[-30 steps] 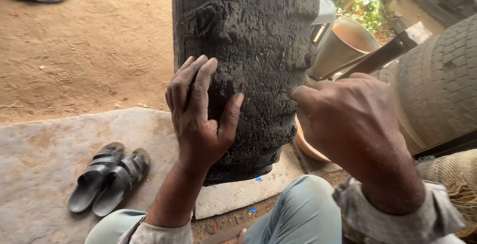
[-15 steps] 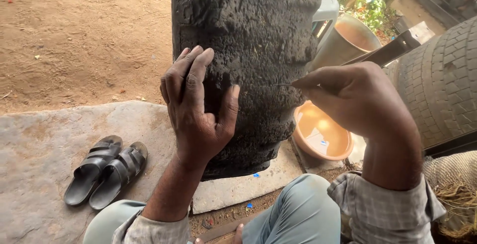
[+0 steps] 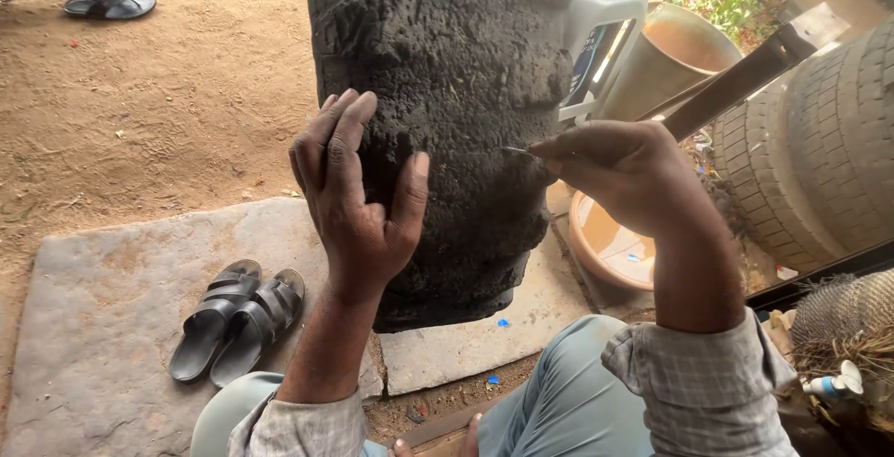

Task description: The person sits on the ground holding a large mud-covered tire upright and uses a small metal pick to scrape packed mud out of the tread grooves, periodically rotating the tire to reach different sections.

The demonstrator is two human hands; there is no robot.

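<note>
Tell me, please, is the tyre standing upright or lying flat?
Upright. The tyre stands on its tread on the stone slab, with the left hand flat against it and the right hand pressing a thin tool at it.

Both hands, left [image 3: 358, 206] and right [image 3: 624, 173], are bare; behind each wrist sits a pale checked sleeve [image 3: 698, 387], and below them light grey-green trousers [image 3: 568, 401].

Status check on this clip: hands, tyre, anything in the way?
Left hand flat on upright worn tyre. Right hand pinches thin metal tool, tip at tread. Nothing between hands and tyre.
</note>
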